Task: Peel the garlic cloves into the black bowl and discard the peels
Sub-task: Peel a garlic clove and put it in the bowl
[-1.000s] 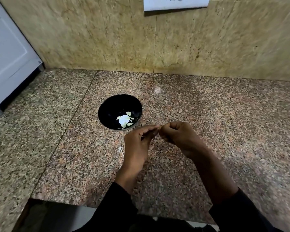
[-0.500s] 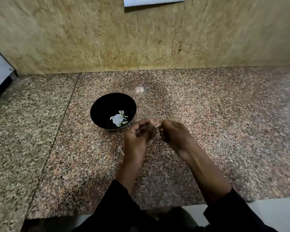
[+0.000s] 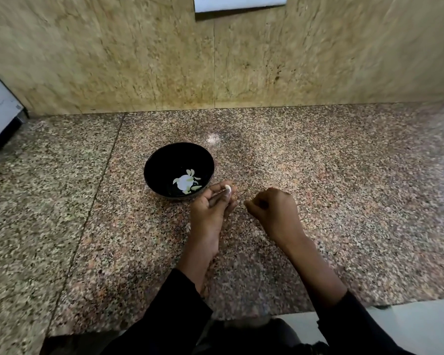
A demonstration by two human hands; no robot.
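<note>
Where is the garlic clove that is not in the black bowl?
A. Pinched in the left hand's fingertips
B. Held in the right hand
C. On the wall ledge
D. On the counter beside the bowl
A: the pale garlic clove sits pinched at the left hand fingertips, just right of the black bowl.

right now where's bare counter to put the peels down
Bare granite lies right of the right hand, and between the black bowl and the wall. It is crowded at the bowl's near rim, where the left hand pinches a garlic clove, with a peel scrap beside it.

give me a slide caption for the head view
Left hand pinches a garlic clove beside the black bowl; right hand curled apart on the granite counter.
</note>
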